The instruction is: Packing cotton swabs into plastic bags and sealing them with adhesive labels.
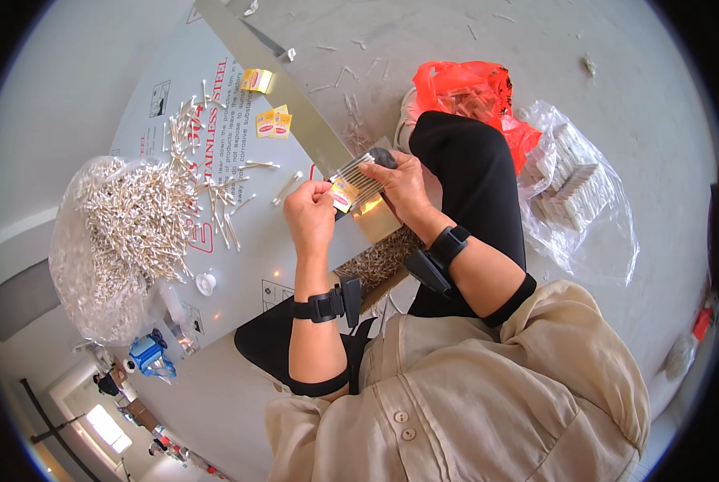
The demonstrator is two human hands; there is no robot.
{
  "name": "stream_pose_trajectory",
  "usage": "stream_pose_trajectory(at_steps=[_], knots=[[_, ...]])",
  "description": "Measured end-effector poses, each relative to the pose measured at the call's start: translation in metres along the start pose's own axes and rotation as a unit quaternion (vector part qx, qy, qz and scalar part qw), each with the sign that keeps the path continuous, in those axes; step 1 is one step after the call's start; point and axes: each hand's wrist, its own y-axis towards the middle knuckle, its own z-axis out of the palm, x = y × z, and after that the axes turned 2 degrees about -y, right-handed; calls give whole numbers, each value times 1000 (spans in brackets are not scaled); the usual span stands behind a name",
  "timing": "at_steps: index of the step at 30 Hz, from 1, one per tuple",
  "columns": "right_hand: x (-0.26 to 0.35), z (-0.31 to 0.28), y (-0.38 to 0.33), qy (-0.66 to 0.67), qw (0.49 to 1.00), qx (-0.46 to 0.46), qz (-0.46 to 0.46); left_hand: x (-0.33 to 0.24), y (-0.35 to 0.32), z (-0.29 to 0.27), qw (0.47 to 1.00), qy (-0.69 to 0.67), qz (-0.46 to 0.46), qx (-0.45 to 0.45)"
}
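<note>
In front of my body, my right hand (408, 191) grips a flat clear pack of cotton swabs (359, 178), its thumb lying across the top. The swabs sit side by side in a row. From the other side, my left hand (310, 214) pinches a small yellow printed card (343, 195) at the pack's near left end. I cannot tell whether the card is inside the pack or lies against it. One loose pair of swabs (287, 188) rests on the steel-coloured tabletop (251, 241) just left of my left hand.
Left on the table, a clear bag (69, 241) spills a heap of cotton swabs (138, 213). Yellow cards (272, 123) lie farther back. Below the table edge is a box of swabs (383, 259). A red bag (465, 90) and a clear bag of white packs (572, 181) sit right.
</note>
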Motion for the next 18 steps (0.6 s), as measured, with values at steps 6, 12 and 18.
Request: stream_pose_trajectory(at_steps=[6, 12, 18], knots=[[1, 0, 0, -4, 1000, -3, -1, -13, 2, 13, 979, 117, 167, -12], [13, 2, -5, 57, 997, -10, 51, 3, 2, 7, 992, 36, 115, -37], [5, 1, -3, 35, 999, -8, 12, -9, -5, 9, 998, -61, 11, -32]])
